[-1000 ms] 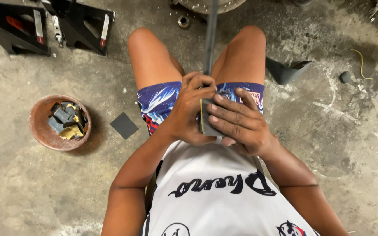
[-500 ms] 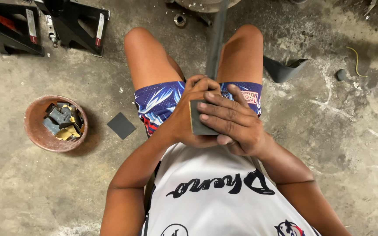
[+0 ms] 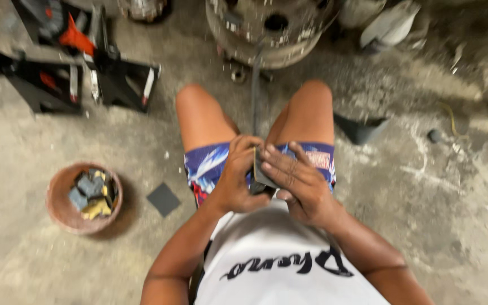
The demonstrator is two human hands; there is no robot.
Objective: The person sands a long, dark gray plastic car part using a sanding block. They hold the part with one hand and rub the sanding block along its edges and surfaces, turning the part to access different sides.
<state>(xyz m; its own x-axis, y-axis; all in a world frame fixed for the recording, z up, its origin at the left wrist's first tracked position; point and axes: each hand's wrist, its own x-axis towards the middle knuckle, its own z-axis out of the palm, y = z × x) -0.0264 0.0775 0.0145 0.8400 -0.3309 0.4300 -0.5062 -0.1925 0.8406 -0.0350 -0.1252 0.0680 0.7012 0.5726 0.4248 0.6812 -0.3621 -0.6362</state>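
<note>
At the far left, black metal stands (image 3: 86,79) with red and orange parts sit on the concrete floor (image 3: 425,226). Below them a round reddish-brown bowl (image 3: 84,197) holds a heap of small folded grey and yellow pieces, and just to its right a dark square sheet (image 3: 164,199) lies flat on the floor, apart from the bowl.

In the middle the person sits with bare knees apart, in patterned blue shorts and a white shirt. The left hand (image 3: 238,175) is curled around the near end of a thin dark metal rod (image 3: 255,93), its grip closed on the rod down at the lap. The rod runs straight up between the knees toward a large round metal drum (image 3: 266,28) at the top of the view; blur hides where the two meet. The right hand (image 3: 295,183) presses a small dark folded sheet (image 3: 261,172) against the rod, fingers spread and laid flat over it, so its grip is a flat clamp on that sheet rather than a fist. Both hands touch each other.

To the right, a dark wedge-shaped piece (image 3: 360,129) lies beside the right knee, and farther right a small dark round object (image 3: 435,135) rests on the floor.
</note>
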